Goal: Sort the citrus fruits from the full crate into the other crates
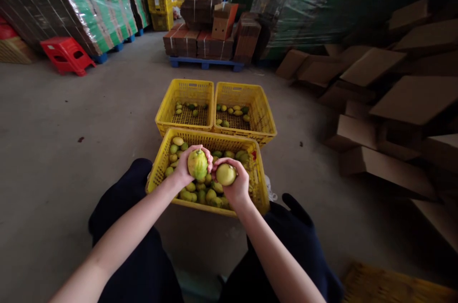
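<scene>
My left hand (185,167) is closed around a bumpy yellow-green lemon (197,164), its stem end facing up. In my right hand (240,182) sits a smoother, paler yellow lemon (225,174), with the fingers wrapped about its far side. The two hands are close together, fingertips nearly meeting. Both are above the near yellow plastic crate (211,137), which holds many green and yellow lemons (201,196). Part of that fruit is hidden behind my hands.
Two more yellow crates, left (165,102) and right (265,107), stand just beyond with a few lemons each. Cardboard boxes (372,131) pile up at right. A red stool (67,55) stands far left. Bundled cartons (200,45) rest on a blue pallet (205,63).
</scene>
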Tool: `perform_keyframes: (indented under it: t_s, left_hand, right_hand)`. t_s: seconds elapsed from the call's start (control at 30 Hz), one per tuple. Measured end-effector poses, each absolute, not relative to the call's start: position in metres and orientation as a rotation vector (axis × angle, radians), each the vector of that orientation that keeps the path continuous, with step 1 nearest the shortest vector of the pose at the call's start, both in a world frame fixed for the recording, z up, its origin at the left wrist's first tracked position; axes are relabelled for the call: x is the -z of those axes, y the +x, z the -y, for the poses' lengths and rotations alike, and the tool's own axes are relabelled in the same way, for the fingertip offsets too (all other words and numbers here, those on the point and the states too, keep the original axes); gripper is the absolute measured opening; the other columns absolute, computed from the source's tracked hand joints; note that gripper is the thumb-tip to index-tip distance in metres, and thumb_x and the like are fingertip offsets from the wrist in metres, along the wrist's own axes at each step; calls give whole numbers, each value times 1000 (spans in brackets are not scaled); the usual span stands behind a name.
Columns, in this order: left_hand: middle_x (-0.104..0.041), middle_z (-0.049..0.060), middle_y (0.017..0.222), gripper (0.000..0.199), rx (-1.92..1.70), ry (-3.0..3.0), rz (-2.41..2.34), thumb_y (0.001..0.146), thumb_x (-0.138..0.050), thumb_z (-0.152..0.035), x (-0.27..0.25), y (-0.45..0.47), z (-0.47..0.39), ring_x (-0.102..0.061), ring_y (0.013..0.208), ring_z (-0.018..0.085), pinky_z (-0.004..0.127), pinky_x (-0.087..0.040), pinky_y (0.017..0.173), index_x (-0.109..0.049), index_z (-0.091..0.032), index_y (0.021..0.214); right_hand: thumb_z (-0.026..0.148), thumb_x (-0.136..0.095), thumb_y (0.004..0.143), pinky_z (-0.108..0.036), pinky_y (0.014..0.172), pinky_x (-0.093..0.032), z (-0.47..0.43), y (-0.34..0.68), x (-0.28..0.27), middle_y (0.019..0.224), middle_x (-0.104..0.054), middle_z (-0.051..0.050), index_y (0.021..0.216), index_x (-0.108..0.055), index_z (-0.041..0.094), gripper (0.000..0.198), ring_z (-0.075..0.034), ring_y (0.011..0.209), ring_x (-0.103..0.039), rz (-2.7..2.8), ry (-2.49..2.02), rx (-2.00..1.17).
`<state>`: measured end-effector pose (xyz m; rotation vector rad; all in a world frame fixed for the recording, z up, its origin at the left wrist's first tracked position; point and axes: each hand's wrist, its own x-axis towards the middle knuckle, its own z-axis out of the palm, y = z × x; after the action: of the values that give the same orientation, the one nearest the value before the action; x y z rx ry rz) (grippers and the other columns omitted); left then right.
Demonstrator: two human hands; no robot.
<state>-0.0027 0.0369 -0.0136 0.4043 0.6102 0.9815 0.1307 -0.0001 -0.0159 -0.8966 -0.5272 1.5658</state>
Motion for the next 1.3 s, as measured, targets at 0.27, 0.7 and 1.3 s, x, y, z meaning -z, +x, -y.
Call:
perform_keyframes:
  t_s: [0.27,0.7,1.3]
  left_hand:
    - [-63,12,55,32,-923,824,-527,78,-48,-23,2,-8,-25,-60,47,21,30,-45,50,-69,-11,56]
    - [-64,11,54,34,-859,621,-599,83,-48,-19,1,-11,-25,-61,47,20,29,-47,51,-66,-12,55]
    - [-68,6,73,33,-1112,-100,-863,92,-48,-44,20,-2,-43,-68,65,18,36,-61,71,-65,-15,86]
  right_hand:
    - [34,-56,70,-28,46,-44,9,136,11,52,-64,-5,52,-72,19,28,-17,48,-55,839,-822,-1457]
    - [33,-60,66,-28,45,-43,7,134,10,53,-64,-5,52,-70,18,23,-16,47,-55,765,-831,-1548]
    - [33,-62,65,-22,38,-42,-9,143,27,56,-64,-3,64,-63,16,16,-15,46,-59,209,-852,-1749]
